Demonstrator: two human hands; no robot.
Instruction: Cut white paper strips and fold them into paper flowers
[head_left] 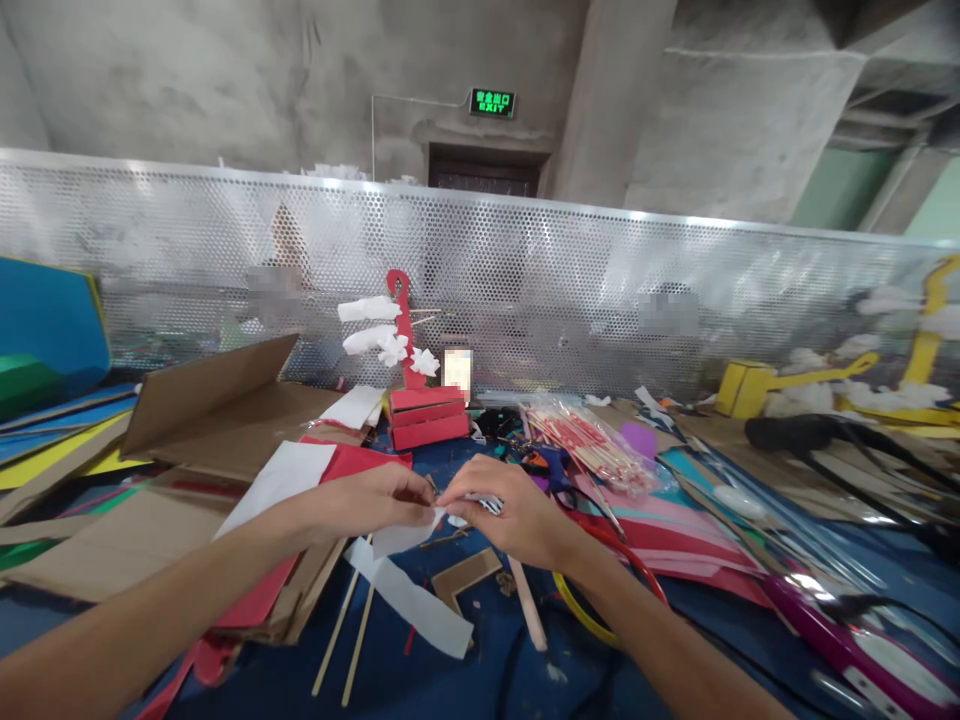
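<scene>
My left hand (382, 497) is closed in a pinch on a piece of white paper (405, 538) that hangs below its fingers. My right hand (501, 503) meets it fingertip to fingertip, pinching the same paper's right end. A pale striped bit shows under the right hand's curled fingers, too small to name. Below the hands, a longer white paper strip (424, 605) lies over two thin wooden sticks (351, 630). Behind them stands a red cardboard piece (405, 330) on a red box base (427, 417), bearing white paper rolls and white paper flowers (424, 361).
Cardboard sheets (127, 530) and an opened cardboard box (217, 410) lie on the left. On the right are a bag of red-and-white sticks (592, 440), red sheets (690, 550), a yellow ring (585, 615) and a purple-and-white corded tool (855, 640). A perforated metal partition (585, 300) closes the back.
</scene>
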